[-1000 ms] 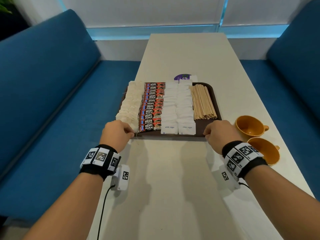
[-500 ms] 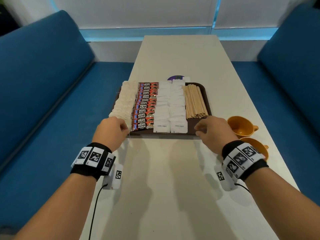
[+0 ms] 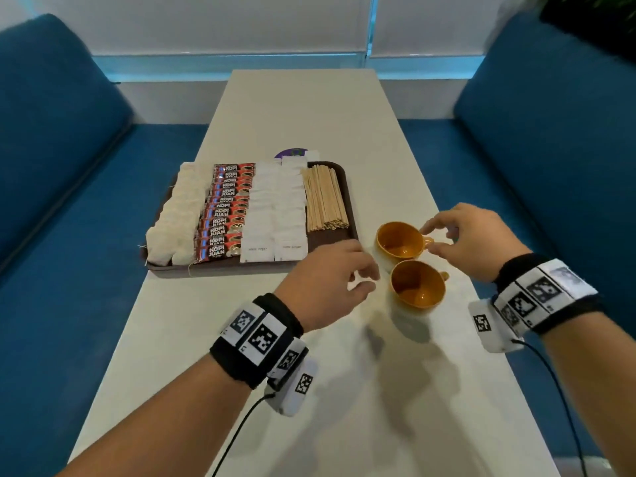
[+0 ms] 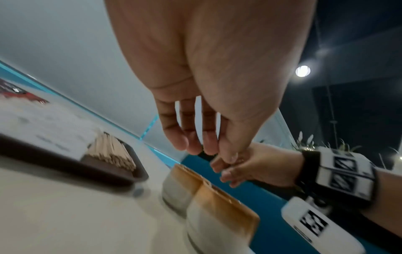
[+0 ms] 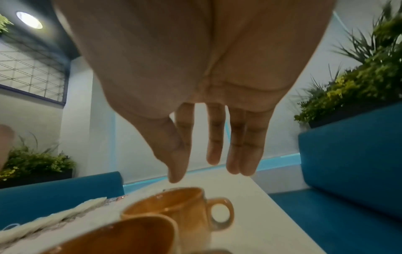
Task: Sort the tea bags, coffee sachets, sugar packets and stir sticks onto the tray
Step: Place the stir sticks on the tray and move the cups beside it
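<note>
The brown tray (image 3: 330,239) holds four rows: white tea bags (image 3: 179,215) on the left, then red coffee sachets (image 3: 223,211), white sugar packets (image 3: 277,215) and wooden stir sticks (image 3: 325,201). My left hand (image 3: 370,280) hovers just off the tray's front right corner, fingers relaxed and holding nothing. In the left wrist view the left hand (image 4: 206,149) hangs above the table beside the tray (image 4: 65,165). My right hand (image 3: 428,239) is open over the far cup's handle, thumb and fingers apart. From the right wrist, the right hand (image 5: 206,170) grips nothing.
Two orange cups stand right of the tray, the far cup (image 3: 399,241) and the near cup (image 3: 418,287), touching or nearly so. A purple round sticker (image 3: 292,153) lies behind the tray. Blue benches (image 3: 62,166) flank the white table (image 3: 309,390).
Both hands have left the tray's front edge and moved right to the two orange cups. The tray stays where it was on the table.
</note>
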A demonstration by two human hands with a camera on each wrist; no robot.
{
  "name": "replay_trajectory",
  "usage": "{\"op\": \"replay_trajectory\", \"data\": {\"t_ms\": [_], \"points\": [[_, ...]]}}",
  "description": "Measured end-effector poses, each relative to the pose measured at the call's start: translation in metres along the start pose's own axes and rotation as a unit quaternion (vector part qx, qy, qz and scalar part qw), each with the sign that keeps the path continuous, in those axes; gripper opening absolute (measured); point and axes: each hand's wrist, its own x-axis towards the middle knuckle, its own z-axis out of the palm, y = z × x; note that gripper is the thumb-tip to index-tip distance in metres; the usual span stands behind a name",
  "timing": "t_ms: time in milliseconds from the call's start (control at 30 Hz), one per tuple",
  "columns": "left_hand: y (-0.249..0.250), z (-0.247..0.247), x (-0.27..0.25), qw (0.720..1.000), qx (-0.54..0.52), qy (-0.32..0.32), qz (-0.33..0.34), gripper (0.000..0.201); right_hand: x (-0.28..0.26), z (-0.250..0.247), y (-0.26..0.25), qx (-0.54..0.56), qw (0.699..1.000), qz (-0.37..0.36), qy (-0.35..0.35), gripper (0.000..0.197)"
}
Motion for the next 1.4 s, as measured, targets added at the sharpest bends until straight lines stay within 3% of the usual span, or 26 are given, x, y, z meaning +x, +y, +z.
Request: {"op": "replay_trajectory", "data": {"t_ms": [167,233,333,533,733,967,1400], "points": [[0.013,0.044,0.01,0.999,-0.004,-0.051,0.015,0.032,0.017,0.012,0.017,0.052,0.997,0.006,-0.052,0.052],[0.014,0.052,0.012,0.997,0.007,-0.07,0.017,0.036,0.022,0.016,0.019,0.064,0.995,0.005,-0.074,0.054],[0.014,0.058,0.015,0.997,0.009,-0.071,0.005,0.028,0.025,0.019,0.017,0.063,0.995,0.003,-0.08,0.051],[0.007,0.064,0.02,0.999,-0.022,-0.031,-0.022,0.016,0.03,0.02,0.011,0.076,0.994,0.001,-0.081,0.079],[-0.004,0.063,0.027,0.999,-0.044,0.008,-0.021,0.012,0.049,0.018,0.001,0.052,0.994,-0.005,-0.091,0.08],[-0.011,0.068,0.029,0.999,-0.037,0.0,-0.017,0.013,0.08,0.022,-0.006,0.016,0.996,-0.013,-0.086,0.074],[-0.021,0.059,0.046,0.999,-0.034,0.016,-0.019,0.012,0.177,0.025,-0.019,-0.016,0.997,-0.009,-0.078,0.078]]}}
